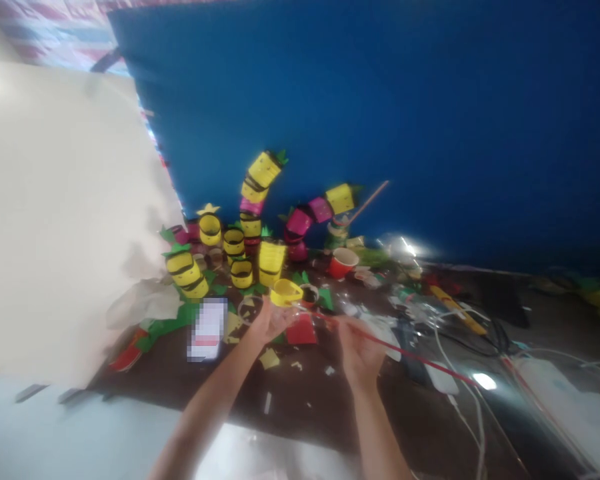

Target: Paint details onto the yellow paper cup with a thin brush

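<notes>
My left hand (274, 321) is closed around a small yellow paper ring (286, 292), held above the dark table. A long thin red strip (425, 362) passes through the closed fingers of my right hand (359, 350). Its near end reaches toward the yellow ring, and its tail trails off to the lower right. Whether the strip touches the ring is too blurred to tell. Just below the ring lies a red square piece (301, 329). Beyond my hands stand several yellow ring-shaped pieces with black bands and green leaf tops, among them a taller yellow one (272, 262).
A phone (207, 330) lies left of my left arm. Behind, a red paper cup (343, 263) stands near chained magenta pieces (299, 225). Paper scraps (269, 359) dot the table. White cables (443, 347) and a yellow cutter (459, 310) are at right. A blue board (380, 113) rises behind.
</notes>
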A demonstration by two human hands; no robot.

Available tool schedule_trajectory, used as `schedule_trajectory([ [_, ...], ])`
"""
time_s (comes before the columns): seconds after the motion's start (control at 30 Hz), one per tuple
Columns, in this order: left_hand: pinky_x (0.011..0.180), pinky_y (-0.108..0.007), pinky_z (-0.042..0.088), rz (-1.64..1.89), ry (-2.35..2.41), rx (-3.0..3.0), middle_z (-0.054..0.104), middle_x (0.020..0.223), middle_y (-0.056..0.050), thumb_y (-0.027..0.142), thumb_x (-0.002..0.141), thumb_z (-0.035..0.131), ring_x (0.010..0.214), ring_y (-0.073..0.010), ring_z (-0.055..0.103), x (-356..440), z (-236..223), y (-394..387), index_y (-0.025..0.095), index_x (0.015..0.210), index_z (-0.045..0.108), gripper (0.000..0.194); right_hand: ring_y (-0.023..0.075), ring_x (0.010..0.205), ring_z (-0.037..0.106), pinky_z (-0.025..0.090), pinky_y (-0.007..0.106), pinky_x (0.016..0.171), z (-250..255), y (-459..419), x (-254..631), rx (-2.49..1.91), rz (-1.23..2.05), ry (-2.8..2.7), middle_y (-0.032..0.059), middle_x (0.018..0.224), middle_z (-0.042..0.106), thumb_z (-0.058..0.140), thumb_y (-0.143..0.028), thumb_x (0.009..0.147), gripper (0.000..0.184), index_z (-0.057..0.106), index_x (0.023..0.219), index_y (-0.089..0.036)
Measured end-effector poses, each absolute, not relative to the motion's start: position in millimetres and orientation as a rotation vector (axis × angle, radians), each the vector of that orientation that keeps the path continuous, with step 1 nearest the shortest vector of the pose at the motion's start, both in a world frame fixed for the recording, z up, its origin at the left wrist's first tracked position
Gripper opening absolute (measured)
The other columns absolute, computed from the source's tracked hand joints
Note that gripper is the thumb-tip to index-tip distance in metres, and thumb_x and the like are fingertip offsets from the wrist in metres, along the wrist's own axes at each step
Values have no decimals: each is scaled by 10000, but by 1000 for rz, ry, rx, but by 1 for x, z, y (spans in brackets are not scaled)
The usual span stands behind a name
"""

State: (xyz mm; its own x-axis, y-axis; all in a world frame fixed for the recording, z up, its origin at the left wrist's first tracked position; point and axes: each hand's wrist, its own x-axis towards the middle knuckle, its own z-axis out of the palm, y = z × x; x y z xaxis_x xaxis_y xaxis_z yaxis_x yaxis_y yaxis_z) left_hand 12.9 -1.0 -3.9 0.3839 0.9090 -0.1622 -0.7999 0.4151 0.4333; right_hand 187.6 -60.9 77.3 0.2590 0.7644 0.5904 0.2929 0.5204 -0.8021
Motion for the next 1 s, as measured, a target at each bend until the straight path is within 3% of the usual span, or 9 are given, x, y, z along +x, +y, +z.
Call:
schedule_trajectory([
  [0.3, 846, -357, 441, 1140, 396, 239, 709, 959, -140, 685, 806, 434, 862, -222, 647, 11, 10, -4, 106, 1299, 536, 767, 193, 584, 670, 552, 319, 549, 74, -59, 207, -1083, 304, -1262, 54, 655, 712, 602, -270, 830, 144, 693, 778, -171],
  [0.6, 874, -363, 424, 1114, 408, 306, 712, 856, -118, 694, 814, 406, 844, -223, 652, 12, -1, -3, 105, 1154, 637, 718, 184, 611, 671, 553, 311, 580, 75, -62, 188, -1051, 433, -1317, 53, 694, 716, 596, -286, 843, 149, 702, 812, -186],
  [0.8, 841, -349, 432, 1142, 364, 293, 707, 955, -136, 678, 802, 460, 865, -222, 647, 12, 3, -3, 114, 1235, 588, 722, 197, 593, 668, 556, 329, 569, 73, -59, 200, -1077, 410, -1280, 56, 677, 714, 609, -297, 836, 148, 699, 818, -180],
  [1.0, 832, -348, 438, 1132, 396, 240, 710, 916, -123, 698, 795, 436, 844, -217, 645, 11, 6, -4, 115, 1211, 604, 735, 193, 593, 669, 552, 324, 558, 80, -60, 199, -1032, 388, -1314, 62, 688, 717, 599, -294, 842, 158, 698, 799, -178],
])
